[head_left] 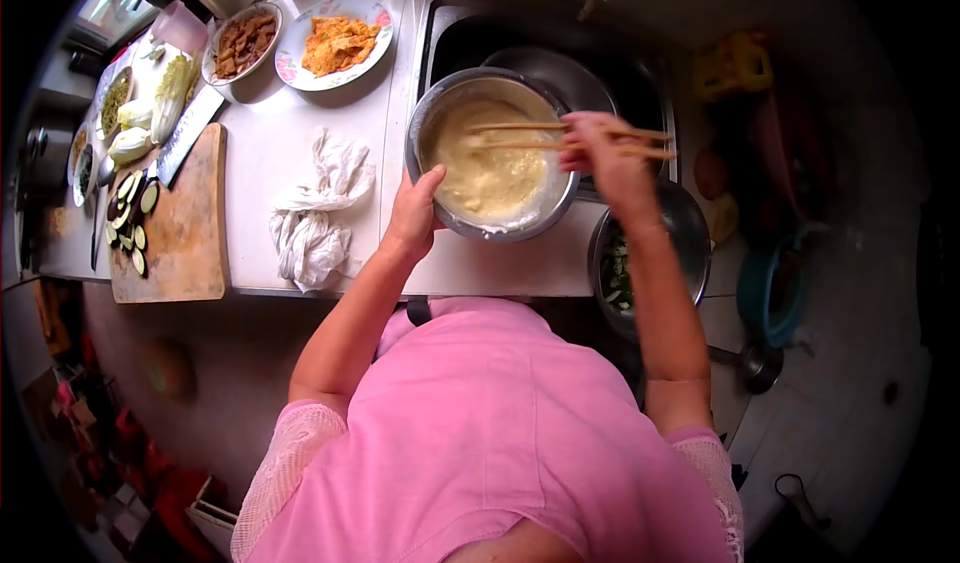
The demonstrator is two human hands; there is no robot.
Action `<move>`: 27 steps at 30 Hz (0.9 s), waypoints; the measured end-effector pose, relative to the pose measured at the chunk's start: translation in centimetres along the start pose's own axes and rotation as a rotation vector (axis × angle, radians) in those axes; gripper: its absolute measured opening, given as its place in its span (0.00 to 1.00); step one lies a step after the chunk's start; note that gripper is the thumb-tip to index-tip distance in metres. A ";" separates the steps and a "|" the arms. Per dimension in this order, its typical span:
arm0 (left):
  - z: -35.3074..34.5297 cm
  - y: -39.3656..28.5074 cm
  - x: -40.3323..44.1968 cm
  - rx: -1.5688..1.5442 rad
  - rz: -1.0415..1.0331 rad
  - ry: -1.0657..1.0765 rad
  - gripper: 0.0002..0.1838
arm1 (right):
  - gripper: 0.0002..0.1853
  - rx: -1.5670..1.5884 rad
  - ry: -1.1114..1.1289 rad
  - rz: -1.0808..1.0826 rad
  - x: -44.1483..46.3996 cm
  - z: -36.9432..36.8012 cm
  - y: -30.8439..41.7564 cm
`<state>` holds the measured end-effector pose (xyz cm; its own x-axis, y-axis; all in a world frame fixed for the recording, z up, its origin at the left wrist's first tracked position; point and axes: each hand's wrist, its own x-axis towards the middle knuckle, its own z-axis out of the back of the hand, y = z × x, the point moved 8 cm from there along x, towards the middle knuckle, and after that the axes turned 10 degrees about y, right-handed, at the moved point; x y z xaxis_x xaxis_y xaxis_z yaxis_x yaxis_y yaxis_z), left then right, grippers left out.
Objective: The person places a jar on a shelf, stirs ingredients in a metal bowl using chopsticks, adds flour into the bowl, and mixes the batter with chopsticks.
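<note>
A metal bowl [419, 149] of pale yellow batter [490, 178] is held over the counter at the sink's near edge. My left hand [412, 211] grips its left rim, thumb on top and fingers hidden beneath the bowl. In my right hand [605, 153], closed and slightly blurred, is a pair of wooden chopsticks [520, 126]. Their tips reach into the lumpy batter, lying nearly level across the bowl. Some white residue clings to the bowl's inner wall.
Left of the bowl lies a crumpled white cloth [318, 213]. A cutting board [190, 233] carries eggplant slices [128, 208] and a cleaver [190, 138]. Behind are a plate of orange food [340, 45] and a bowl of brown pieces [243, 45]. The sink [640, 68] contains a dark pan.
</note>
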<state>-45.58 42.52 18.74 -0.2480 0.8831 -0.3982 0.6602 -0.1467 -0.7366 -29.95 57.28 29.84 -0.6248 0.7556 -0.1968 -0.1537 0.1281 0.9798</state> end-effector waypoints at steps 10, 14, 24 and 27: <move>0.1 0.3 -0.2 -0.051 0.017 0.021 0.24 | 0.10 0.005 0.115 0.015 -1.5 -2.0 0.2; 1.4 -1.0 -0.6 -0.105 -0.012 0.034 0.22 | 0.11 -0.075 0.046 -0.066 -1.3 3.5 0.4; 0.5 -0.1 0.2 -0.040 -0.030 0.032 0.25 | 0.11 -0.035 -0.067 -0.003 0.3 4.7 0.1; 0.8 -0.1 1.1 -0.012 -0.009 0.013 0.24 | 0.12 0.038 0.145 0.026 0.4 -1.7 -0.9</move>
<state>-46.49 43.17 17.96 -0.2449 0.8901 -0.3844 0.6662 -0.1336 -0.7337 -31.34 56.34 28.80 -0.7329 0.6582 -0.1721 -0.1090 0.1360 0.9847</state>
